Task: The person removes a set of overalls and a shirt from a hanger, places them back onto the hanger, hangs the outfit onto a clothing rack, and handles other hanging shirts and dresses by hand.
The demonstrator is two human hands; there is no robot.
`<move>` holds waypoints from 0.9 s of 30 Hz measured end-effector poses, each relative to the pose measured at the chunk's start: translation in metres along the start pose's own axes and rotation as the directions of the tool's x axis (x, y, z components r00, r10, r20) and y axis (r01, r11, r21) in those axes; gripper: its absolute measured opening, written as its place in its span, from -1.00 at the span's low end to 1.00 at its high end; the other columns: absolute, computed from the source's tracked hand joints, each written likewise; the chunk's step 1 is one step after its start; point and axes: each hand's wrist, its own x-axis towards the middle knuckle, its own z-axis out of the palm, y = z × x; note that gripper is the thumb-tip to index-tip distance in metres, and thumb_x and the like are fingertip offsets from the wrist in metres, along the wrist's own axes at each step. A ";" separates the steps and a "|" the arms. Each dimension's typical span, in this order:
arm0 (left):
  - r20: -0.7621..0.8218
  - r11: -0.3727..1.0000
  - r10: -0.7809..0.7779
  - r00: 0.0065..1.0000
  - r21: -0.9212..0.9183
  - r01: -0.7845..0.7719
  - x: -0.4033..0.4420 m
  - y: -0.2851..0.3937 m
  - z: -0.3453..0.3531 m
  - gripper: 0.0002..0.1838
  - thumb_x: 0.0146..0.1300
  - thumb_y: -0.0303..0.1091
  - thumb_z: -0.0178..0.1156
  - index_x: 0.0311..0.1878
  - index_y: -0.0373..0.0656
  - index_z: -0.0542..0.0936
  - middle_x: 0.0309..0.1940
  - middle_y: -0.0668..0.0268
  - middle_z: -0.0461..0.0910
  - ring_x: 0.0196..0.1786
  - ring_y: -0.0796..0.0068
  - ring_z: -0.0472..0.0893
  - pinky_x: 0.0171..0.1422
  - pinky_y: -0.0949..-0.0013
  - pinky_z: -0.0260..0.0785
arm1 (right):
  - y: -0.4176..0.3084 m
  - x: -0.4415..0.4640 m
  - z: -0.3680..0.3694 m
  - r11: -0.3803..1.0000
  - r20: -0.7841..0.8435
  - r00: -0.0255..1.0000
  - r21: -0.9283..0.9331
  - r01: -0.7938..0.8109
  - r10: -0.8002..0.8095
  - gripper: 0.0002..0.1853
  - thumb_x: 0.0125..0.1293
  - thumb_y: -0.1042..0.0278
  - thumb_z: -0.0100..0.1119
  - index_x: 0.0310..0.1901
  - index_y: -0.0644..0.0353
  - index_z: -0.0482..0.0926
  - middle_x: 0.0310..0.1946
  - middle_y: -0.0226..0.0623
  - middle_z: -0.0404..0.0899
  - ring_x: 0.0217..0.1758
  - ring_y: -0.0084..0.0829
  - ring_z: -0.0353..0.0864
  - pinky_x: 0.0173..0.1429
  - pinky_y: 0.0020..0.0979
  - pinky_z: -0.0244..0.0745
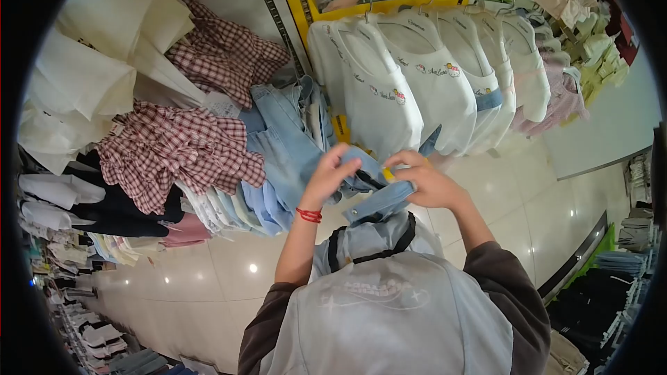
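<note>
Right fingers point(407, 159) sensibly grip the flat, pale-blue denim strip point(380, 201), likely soft, at its two-o'clock end; left fingers point(349, 167) half-curled, hold unclear

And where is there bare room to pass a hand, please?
Bare floor shows between the left sleeve and the pastel clothes; more lies between the right sleeve and the white tops. It is crowded where plaid tops meet the hanging denim, and around the left hand, right hand and held denim.

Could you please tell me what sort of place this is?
Probably a clothing shop: white tops hang in a row, with red checked garments to their left and dark clothes at the lower right.
</note>
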 end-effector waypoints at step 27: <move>0.044 0.941 0.110 0.993 -0.325 -0.090 0.037 0.048 -0.015 -0.87 0.19 -0.63 -0.19 -0.27 -0.15 0.20 0.00 -0.12 0.40 -0.02 0.15 0.51 0.00 0.03 0.46 | 0.008 0.078 -0.059 0.855 -0.549 0.835 -0.417 -0.310 0.035 -0.35 0.01 0.27 0.25 0.12 0.23 0.20 0.05 0.01 0.29 0.02 -0.01 0.38 0.06 -0.24 0.33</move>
